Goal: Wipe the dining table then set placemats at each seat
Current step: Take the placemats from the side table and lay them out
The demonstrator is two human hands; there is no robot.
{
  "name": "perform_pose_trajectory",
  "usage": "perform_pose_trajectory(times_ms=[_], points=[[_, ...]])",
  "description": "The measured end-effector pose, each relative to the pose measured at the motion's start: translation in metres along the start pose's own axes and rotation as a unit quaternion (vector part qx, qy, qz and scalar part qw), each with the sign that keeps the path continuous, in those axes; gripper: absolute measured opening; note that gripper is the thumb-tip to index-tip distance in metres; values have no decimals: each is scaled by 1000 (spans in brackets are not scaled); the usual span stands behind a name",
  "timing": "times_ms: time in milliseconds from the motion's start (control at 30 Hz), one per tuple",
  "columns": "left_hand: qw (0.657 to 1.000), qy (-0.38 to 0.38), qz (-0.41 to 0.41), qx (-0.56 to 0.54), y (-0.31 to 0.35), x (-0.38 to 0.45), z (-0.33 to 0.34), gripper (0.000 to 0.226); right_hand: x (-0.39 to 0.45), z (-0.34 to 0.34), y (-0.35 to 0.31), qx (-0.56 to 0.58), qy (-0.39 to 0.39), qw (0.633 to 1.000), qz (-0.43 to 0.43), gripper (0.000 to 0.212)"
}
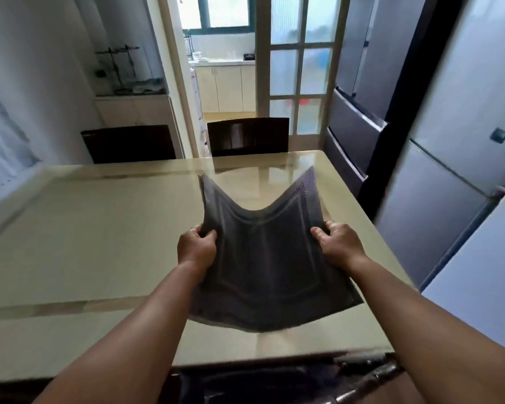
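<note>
I hold a dark grey woven placemat (263, 258) over the right part of the glossy beige dining table (85, 234). My left hand (197, 246) grips its left edge and my right hand (337, 240) grips its right edge. The mat sags in the middle. Its two far corners stick up and its near edge hangs just above the tabletop. Whether more than one mat is in my hands I cannot tell.
Two dark chairs (248, 137) (129, 144) stand at the table's far side. A dark chair (274, 383) sits at the near edge below my arms. Fridges (464, 158) line the right side close to the table. A doorway (222, 68) opens behind into a kitchen.
</note>
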State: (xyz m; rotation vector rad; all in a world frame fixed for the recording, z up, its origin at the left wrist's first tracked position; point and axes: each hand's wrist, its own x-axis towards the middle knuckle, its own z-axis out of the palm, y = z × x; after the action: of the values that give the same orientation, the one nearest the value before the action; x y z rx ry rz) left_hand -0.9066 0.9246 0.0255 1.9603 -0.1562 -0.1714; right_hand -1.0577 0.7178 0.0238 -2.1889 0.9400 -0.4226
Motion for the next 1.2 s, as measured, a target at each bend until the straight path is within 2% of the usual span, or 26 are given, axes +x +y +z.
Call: perform_pose_trajectory(times_ms=[100,167,300,367,467,533,600,667,767,867,1000,1067,1200], points=[[999,-31,-17,-9,-9,19,5,26,12,1,4,-37,7,999,25,37],[998,-56,-7,22,-18,28,4,28,17,1,7,-80,7,996,38,34],[974,-77,39,211,-36,38,1,29,16,10,15,-185,-18,979,86,36],[964,-82,40,251,-43,38,3,38,15,18,16,-235,-47,966,96,40],[950,-101,61,289,-52,37,9,64,11,35,16,-268,-71,954,112,43],[923,-119,70,360,-55,36,10,76,10,45,18,-313,-81,939,119,59],[875,-134,67,461,-59,33,11,83,9,51,20,-395,-93,907,111,74],[837,-153,89,519,-67,28,15,86,7,55,21,-453,-100,882,85,80],[807,-263,149,508,-80,16,30,80,6,68,21,-471,-133,872,21,79],[762,-380,184,492,-97,3,47,82,0,88,21,-456,-203,866,-3,76],[760,-392,155,495,-119,-7,70,76,-15,118,37,-382,-309,869,58,77],[772,-374,141,494,-120,-2,82,71,-11,126,44,-372,-308,874,54,73],[797,-344,88,489,-113,8,100,68,6,125,43,-362,-247,898,42,70]])
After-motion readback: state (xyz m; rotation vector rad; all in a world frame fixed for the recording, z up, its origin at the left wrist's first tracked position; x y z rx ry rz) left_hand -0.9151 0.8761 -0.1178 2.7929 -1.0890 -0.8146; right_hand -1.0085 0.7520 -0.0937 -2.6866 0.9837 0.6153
